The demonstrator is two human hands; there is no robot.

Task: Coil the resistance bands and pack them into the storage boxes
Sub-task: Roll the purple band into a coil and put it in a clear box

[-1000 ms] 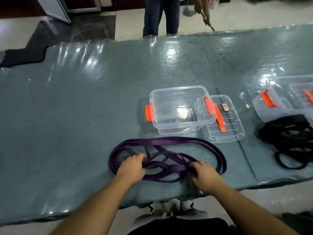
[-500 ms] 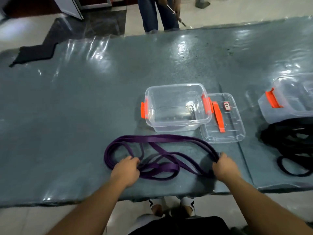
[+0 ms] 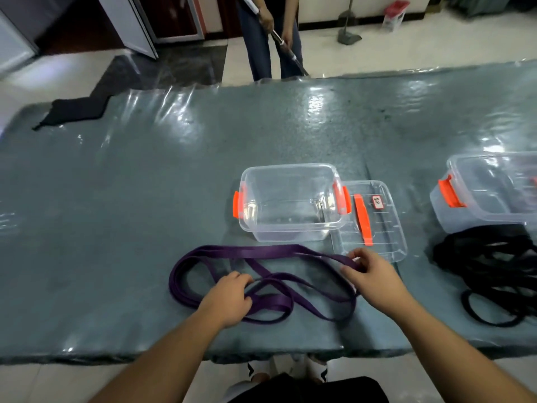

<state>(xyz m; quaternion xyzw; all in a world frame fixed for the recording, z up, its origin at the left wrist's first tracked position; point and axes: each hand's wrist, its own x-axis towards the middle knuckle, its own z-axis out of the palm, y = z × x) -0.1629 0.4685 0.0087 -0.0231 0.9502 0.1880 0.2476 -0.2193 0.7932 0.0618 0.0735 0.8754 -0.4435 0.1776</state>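
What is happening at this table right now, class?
A person is sorting out a purple band on the table. The left hand grips the tangled middle loops; the right hand pinches the band's right end. It is spread out, not yet coiled. Behind it an open clear box holds nothing, its lid beside it. A black band lies by a second box.

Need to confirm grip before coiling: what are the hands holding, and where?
Both hold the purple resistance band: right hand pinches its right end loop, left hand grips strands near the middle.
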